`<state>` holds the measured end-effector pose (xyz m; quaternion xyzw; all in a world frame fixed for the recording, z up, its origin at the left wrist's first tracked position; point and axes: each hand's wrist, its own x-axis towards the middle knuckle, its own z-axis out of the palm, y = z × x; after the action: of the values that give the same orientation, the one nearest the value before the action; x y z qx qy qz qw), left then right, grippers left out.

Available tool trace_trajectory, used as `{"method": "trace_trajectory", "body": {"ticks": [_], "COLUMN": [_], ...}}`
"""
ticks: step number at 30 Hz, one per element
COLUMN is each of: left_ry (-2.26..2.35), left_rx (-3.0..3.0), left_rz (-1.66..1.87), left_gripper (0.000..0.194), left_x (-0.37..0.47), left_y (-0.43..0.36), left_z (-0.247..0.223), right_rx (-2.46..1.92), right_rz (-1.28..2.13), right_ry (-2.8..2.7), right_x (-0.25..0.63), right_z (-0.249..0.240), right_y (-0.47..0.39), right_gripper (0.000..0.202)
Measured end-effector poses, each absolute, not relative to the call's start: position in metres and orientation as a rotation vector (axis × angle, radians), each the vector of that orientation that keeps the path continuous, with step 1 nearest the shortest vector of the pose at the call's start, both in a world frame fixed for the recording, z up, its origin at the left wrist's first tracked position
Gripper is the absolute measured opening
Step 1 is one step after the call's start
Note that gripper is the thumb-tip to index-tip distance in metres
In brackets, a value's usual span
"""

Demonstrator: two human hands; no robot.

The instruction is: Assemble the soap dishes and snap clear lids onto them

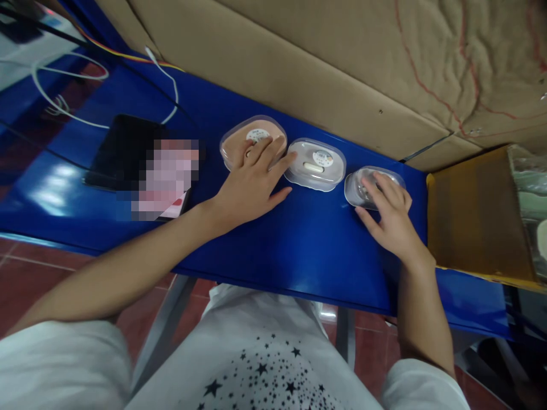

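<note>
Three small clear plastic containers with lids stand in a row on the blue table [290, 245]. Spread fingers of my left hand [254, 185] lie over the left container [233, 142], which has peach-coloured contents and a round white label. Its index fingertip meets the edge of the middle container [305, 165], a greyish one with a label and a pale oval piece on the lid. My right hand [391, 216] rests over the right container [354, 191], fingers apart on the lid and thumb by its near edge. That hand hides much of this container.
A cardboard box [470, 210] with pale wrapped items stands at the right. Brown cardboard [299, 74] walls the table's back. At left lie a black object [123, 148], a device with a blurred screen [171, 182] and a white cable [175, 94].
</note>
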<state>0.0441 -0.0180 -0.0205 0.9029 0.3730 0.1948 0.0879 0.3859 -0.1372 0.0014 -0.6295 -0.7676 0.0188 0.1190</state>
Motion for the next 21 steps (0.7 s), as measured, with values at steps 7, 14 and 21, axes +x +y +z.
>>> {"method": "trace_trajectory", "body": {"ticks": [7,14,21], "left_ry": [1.099,1.117,1.159], "left_rx": [2.690,2.718,2.724], "left_rz": [0.548,0.540,0.499], "left_gripper": [0.067,0.066,0.069], "left_x": [0.045,0.046,0.045], "left_y": [-0.021,-0.023,-0.024], "left_z": [-0.018,-0.017,-0.018], "right_rx": [-1.747,-1.705,-1.622], "right_rz": [0.030,-0.023,-0.075], "right_ry": [-2.299,-2.344,-2.425], "right_x": [0.365,0.360,0.346], "right_z": [-0.008,-0.015,-0.021], "right_y": [-0.137,-0.136,-0.136], "right_gripper": [0.065,0.064,0.055]}}
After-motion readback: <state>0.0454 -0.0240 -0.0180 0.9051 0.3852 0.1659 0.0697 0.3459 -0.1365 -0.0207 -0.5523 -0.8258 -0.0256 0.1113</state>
